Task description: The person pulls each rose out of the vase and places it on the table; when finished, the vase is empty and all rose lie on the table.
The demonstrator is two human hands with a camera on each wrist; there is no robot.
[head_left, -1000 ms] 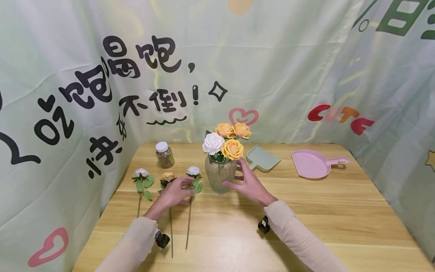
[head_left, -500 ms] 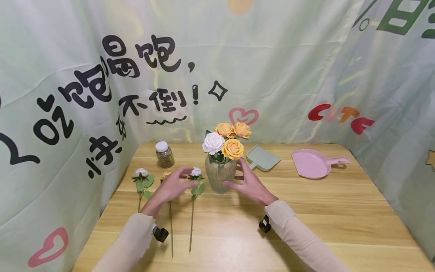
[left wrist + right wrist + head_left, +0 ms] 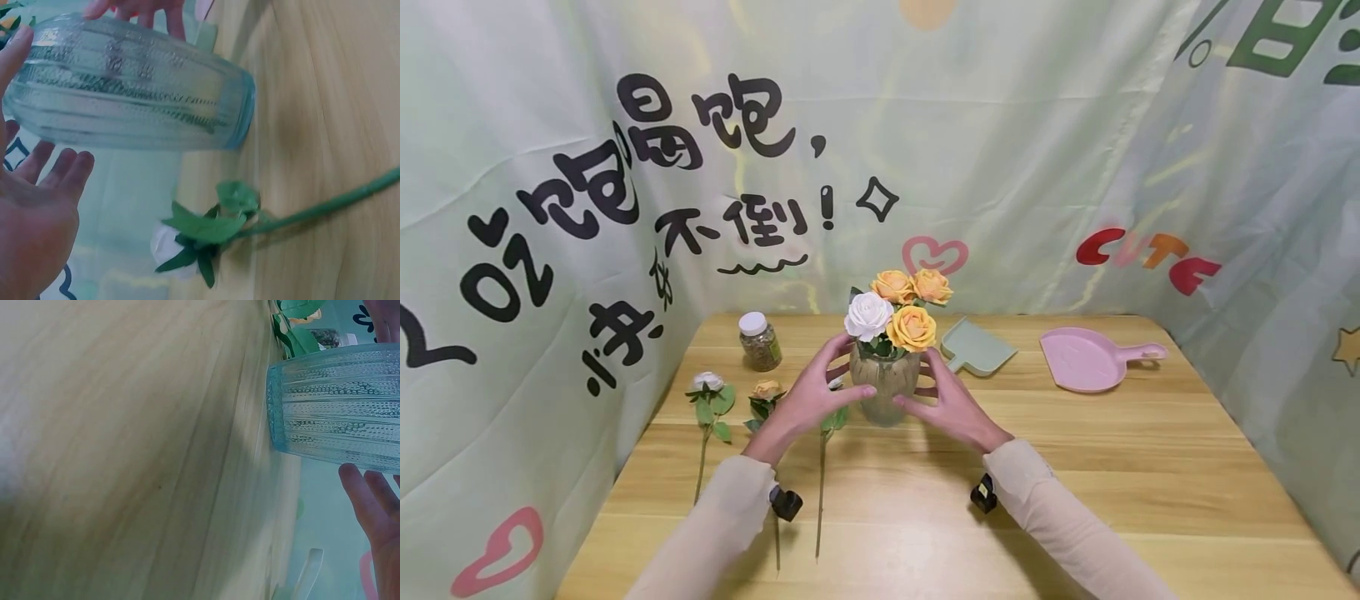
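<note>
A ribbed glass vase stands upright on the table, bearing one white rose and several orange roses. My left hand curves around its left side, thumb over the front and fingers toward the upper body. Opposite, my right hand holds the right side, its thumb on the front too. In the left wrist view the vase shows stems through its glass. Beside my left hand lies a white rose, its bloom mostly hidden behind that hand in the head view.
An orange rose and another white rose lie further left. Behind them stands a white-lidded jar. A grey-green dustpan-shaped scoop lies behind the vase, and a pink pan-shaped dish with a handle lies at the right.
My left hand has left the nearest lying white rose, which it shifted slightly, and moved right to the vase. The right hand has stayed at the vase.
</note>
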